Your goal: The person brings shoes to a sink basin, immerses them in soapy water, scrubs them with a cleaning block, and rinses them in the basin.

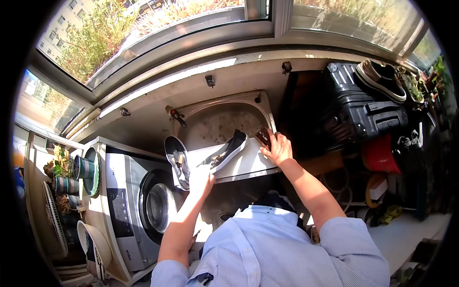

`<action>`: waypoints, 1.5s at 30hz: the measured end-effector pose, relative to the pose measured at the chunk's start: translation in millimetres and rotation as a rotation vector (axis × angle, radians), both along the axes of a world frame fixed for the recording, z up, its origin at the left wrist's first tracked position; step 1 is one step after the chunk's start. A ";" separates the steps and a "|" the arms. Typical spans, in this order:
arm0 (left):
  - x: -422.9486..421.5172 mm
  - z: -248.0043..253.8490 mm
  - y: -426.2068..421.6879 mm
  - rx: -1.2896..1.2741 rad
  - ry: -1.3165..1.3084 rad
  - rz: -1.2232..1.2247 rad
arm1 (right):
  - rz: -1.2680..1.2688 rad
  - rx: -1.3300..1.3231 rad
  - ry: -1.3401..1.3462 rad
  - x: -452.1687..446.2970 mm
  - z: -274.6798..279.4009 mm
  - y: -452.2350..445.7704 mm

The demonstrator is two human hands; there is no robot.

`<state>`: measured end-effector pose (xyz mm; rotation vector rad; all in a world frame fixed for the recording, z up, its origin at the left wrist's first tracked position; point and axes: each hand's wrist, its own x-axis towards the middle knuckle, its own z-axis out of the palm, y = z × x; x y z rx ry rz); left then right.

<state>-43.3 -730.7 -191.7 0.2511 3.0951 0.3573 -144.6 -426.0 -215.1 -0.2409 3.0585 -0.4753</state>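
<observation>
A black shoe with a white sole [230, 152] lies tilted over the pale front ledge of the sink [253, 160], its toe pointing to the far right. My left hand [202, 182] is closed at its heel end; strong sunlight washes out the fingertips. To the left, a second black shoe [177, 162] rests at the ledge's corner, its opening facing up and its grey patterned lining showing. At the sink's right edge, my right hand [278, 149] is curled over a brown brush [263, 137], whose bristles I cannot see.
The stained basin [220, 122] has a tap [177, 116] at its back left. A washing machine [136, 205] stands left, beside potted plants [62, 167]. On the right are a black suitcase [368, 107] with another shoe [381, 80] on top and a red container [381, 154]. Windows line the back.
</observation>
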 end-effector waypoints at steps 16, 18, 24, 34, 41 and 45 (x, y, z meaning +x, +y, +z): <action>-39.9 92.6 -25.3 0.716 -0.023 0.187 | 0.718 -0.086 0.451 10.8 105.9 -110.3; -46.0 97.6 -33.3 0.804 -0.155 0.226 | 0.727 -0.094 0.463 5.4 107.2 -113.4; -61.6 49.0 -39.4 0.740 0.276 0.336 | 0.764 -0.078 0.328 -41.2 101.0 -115.1; 114.5 27.4 -33.0 1.150 0.033 0.939 | 0.749 0.090 -0.103 -174.9 -14.6 -120.6; 339.9 -40.4 -6.8 0.340 -0.119 1.592 | 0.924 0.063 -0.238 -200.6 -97.9 -142.8; 428.6 -72.4 44.2 0.778 -0.071 1.829 | 0.970 0.129 -0.211 -203.9 -129.5 -150.5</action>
